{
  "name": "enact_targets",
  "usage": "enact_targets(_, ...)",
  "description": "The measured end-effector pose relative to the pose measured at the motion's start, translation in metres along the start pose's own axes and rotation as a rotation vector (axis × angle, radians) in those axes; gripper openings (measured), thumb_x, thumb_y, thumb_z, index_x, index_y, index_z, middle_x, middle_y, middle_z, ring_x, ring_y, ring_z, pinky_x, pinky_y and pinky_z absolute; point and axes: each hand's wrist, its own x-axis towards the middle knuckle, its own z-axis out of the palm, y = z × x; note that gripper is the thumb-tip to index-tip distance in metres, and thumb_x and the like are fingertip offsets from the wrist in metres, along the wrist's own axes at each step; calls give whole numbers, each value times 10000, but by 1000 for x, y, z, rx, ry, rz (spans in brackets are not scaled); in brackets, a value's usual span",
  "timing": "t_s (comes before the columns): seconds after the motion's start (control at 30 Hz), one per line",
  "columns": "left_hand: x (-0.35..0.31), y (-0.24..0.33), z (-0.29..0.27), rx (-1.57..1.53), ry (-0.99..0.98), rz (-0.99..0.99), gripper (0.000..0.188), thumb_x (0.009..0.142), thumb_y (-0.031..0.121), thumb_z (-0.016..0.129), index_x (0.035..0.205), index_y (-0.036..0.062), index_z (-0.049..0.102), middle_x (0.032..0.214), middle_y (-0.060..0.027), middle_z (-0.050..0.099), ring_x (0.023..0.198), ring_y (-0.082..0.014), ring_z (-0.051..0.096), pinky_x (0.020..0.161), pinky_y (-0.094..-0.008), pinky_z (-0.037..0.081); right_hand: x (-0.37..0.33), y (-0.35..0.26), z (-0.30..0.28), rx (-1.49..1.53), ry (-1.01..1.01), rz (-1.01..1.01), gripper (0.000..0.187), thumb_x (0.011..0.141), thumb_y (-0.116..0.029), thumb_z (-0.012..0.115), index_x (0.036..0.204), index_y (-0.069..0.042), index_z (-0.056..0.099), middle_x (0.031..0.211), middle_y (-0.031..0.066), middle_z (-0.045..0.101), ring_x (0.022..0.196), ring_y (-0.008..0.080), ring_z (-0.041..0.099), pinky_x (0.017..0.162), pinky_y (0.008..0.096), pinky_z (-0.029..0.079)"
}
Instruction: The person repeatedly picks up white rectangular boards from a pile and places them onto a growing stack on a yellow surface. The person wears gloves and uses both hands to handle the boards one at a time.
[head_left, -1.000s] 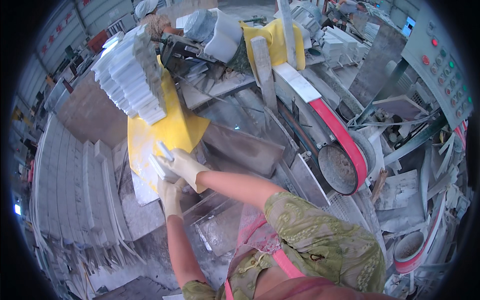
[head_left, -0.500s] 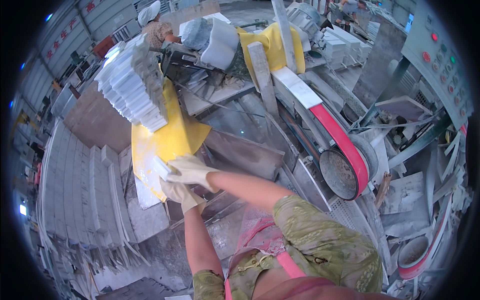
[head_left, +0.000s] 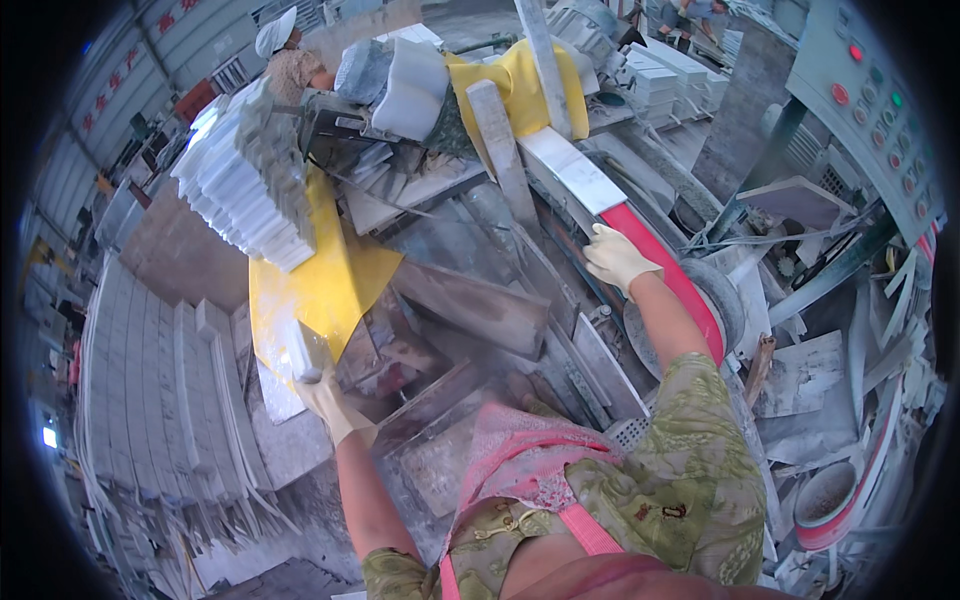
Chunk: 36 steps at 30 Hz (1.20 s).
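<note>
My left hand (head_left: 327, 398), in a pale rubber glove, is closed on the near end of a small white stone piece (head_left: 303, 352). That piece is tilted over the yellow sheet (head_left: 290, 298) at the left. My right hand (head_left: 617, 259), gloved the same way, is at the near side of the red belt (head_left: 668, 268), close to the end of a white stone slab (head_left: 575, 172) lying on the belt. Its fingers are partly spread, and nothing shows in them. Thin white stone pieces (head_left: 245, 185) stand stacked at the far end of the yellow sheet.
A control panel (head_left: 868, 120) with lit buttons rises at the right. Long stone strips (head_left: 150, 380) line the left side. Two wooden posts (head_left: 503, 150) stand by the belt's far end. Stone offcuts (head_left: 800, 380) lie at the right. A co-worker (head_left: 290, 65) is at the far left.
My right hand has left the white stone piece and swung right to the red belt. My left hand keeps hold of the piece, lower and slightly left. The view has shifted a little.
</note>
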Motion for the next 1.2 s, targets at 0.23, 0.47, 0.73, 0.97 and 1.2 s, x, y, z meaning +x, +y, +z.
enact_targets(0.23, -5, 8, 12, -158, 40, 4, 648, 785, 267, 887, 1254, -87, 614, 1109, -210, 702, 994, -277, 660, 914, -395, 508, -4, 17, 64, 125, 206, 144, 233, 851, -217, 632, 819, -26, 762, 1195, 182, 715, 1340, 320, 532, 1201, 379, 346)
enact_targets(0.47, -15, 23, 3, -37, 25, 75, 581, 815, 295, 858, 1168, -118, 652, 1066, -205, 707, 919, -276, 652, 880, -393, 511, -11, 8, 42, -21, 156, -6, 219, 837, -156, 566, 726, -23, 700, 912, 129, 687, 1188, 284, 603, 1219, 390, 347)
enact_targets(0.73, -17, 28, 3, 30, 58, 141, 593, 815, 311, 854, 1152, -132, 649, 1058, -219, 715, 920, -292, 664, 868, -401, 519, -7, 14, 75, 185, -46, 195, 272, 877, -82, 525, 966, -90, 782, 1295, 71, 668, 1459, 169, 397, 1223, 297, 310)
enact_targets(0.97, -20, 30, 2, 124, 73, 168, 616, 804, 338, 859, 1140, -136, 655, 1049, -228, 718, 926, -309, 669, 886, -409, 517, -9, 13, 68, 129, -64, 196, 267, 882, -101, 529, 935, -113, 791, 1235, 40, 695, 1443, 165, 404, 1206, 295, 325)
enact_targets(1.2, -17, 33, 0, 84, 40, 84, 632, 802, 335, 864, 1174, -131, 654, 1072, -225, 720, 950, -299, 669, 894, -397, 516, -11, -5, 27, -90, -60, 146, 214, 834, -123, 597, 880, -105, 805, 1140, 43, 731, 1382, 193, 470, 1201, 313, 328)
